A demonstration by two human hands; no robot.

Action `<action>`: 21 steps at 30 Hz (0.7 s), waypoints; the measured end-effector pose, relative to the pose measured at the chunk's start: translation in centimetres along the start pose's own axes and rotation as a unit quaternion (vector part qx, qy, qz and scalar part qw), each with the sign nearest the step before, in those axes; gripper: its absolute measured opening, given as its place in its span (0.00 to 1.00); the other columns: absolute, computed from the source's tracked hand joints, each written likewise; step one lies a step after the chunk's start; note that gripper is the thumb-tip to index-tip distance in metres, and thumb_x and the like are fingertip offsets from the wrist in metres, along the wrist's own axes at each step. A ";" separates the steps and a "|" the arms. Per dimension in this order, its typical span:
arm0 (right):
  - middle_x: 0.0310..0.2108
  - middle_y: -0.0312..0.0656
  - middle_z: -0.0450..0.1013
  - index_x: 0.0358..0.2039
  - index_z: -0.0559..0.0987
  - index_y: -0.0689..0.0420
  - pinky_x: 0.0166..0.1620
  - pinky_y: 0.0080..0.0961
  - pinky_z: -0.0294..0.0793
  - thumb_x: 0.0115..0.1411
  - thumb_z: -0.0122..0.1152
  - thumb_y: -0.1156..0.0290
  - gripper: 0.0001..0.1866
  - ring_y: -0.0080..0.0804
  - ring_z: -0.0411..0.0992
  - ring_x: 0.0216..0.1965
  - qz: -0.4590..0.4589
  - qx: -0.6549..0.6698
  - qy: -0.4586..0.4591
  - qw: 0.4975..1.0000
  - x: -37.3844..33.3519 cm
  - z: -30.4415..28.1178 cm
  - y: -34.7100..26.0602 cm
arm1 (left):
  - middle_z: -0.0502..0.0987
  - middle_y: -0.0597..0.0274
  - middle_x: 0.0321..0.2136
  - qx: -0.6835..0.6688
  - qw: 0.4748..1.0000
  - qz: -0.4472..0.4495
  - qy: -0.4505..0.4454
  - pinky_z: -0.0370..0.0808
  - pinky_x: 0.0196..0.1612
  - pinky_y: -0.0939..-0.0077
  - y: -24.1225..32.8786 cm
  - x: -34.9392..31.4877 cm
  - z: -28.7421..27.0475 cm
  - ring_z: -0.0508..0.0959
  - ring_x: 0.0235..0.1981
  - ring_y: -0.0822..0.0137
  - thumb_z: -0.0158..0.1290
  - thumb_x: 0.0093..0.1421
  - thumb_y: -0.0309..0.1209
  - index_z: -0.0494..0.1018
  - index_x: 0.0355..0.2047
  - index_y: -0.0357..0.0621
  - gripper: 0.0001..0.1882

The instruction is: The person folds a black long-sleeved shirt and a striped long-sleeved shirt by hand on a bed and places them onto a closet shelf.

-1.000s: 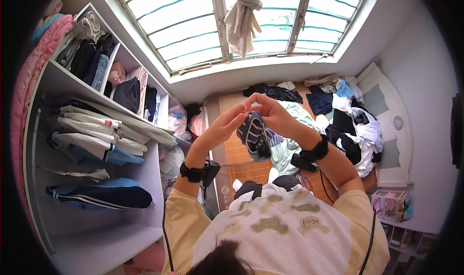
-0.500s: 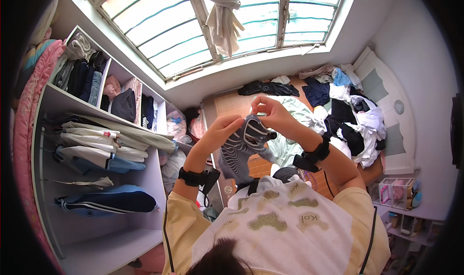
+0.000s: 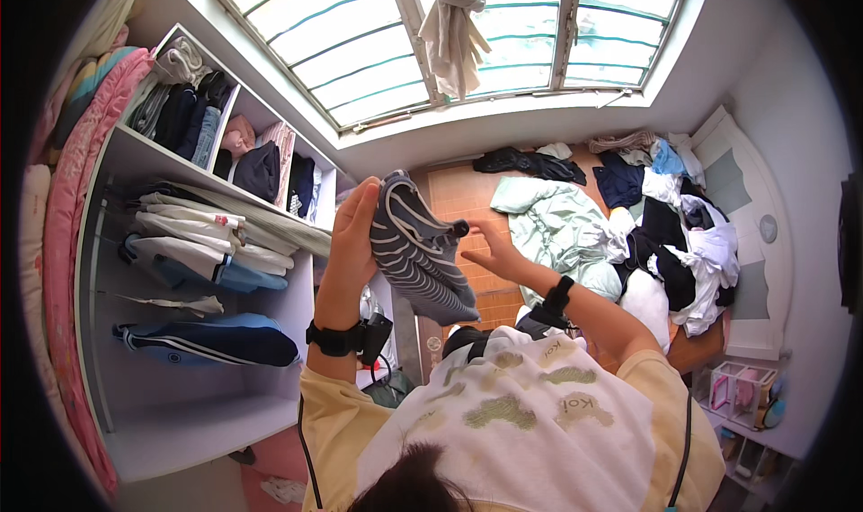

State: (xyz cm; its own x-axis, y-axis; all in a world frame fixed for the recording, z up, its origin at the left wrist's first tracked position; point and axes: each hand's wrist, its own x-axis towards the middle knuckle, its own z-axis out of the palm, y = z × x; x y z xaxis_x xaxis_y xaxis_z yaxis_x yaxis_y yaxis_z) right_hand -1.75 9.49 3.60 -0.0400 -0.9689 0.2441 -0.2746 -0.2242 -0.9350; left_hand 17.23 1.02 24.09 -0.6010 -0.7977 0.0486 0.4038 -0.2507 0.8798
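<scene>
A grey garment with white stripes (image 3: pixel 418 260) hangs in front of me, raised off the bed. My left hand (image 3: pixel 358 227) grips its upper left edge, fingers pressed together behind the cloth. At the garment's upper right edge a small dark knob-like end (image 3: pixel 462 228) sticks out; I cannot make out what it belongs to. Just right of that end is my right hand (image 3: pixel 500 255), fingers apart and holding nothing. A dark band with a small device sits on each of my wrists.
At left stands a white open wardrobe (image 3: pixel 207 431) with hanging clothes (image 3: pixel 216 242) and folded clothes in its upper compartments. A pale green quilt (image 3: pixel 557 224) and a heap of mixed clothes (image 3: pixel 665 242) cover part of the bed. A knotted curtain (image 3: pixel 454 31) hangs by the barred window.
My right hand has let go of the striped garment and moved down to the right, fingers spreading. My left hand has shifted left and up with the garment, which now hangs more to the left.
</scene>
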 end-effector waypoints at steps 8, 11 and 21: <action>0.29 0.46 0.72 0.39 0.72 0.61 0.39 0.28 0.68 0.61 0.53 0.71 0.08 0.33 0.70 0.32 -0.013 -0.014 0.005 1.000 4.6 -3.3 0.0 | 0.73 0.70 0.27 0.082 0.987 0.126 0.053 0.72 0.30 0.88 0.2 -1.1 -2.2 0.73 0.26 0.82 0.40 0.69 0.35 0.70 0.35 0.41 0.12; 0.23 0.43 0.68 0.34 0.71 0.62 0.32 0.24 0.65 0.62 0.51 0.73 0.05 0.24 0.62 0.26 -0.060 -0.017 0.052 0.997 6.0 -7.7 -0.8 | 0.72 0.72 0.26 0.111 0.972 0.165 0.122 0.70 0.30 0.88 0.0 -0.8 -3.9 0.72 0.26 0.82 0.39 0.69 0.36 0.69 0.33 0.42 0.14; 0.23 0.48 0.67 0.33 0.71 0.61 0.30 0.29 0.66 0.62 0.51 0.72 0.06 0.43 0.66 0.24 -0.186 -0.220 0.036 0.957 6.8 -14.9 -16.0 | 0.54 0.73 0.21 0.444 0.858 0.216 0.141 0.56 0.26 0.84 -3.9 0.2 -9.0 0.54 0.24 0.80 0.37 0.70 0.36 0.61 0.26 0.41 0.15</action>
State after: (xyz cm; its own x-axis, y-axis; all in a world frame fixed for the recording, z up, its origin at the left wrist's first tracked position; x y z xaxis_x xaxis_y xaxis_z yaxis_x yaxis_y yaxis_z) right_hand -11.90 8.01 24.04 0.0782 -0.8173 0.5709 -0.6595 -0.4718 -0.5851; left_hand 21.72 -3.09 16.39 -0.2865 -0.8437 0.4540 -0.2138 0.5182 0.8281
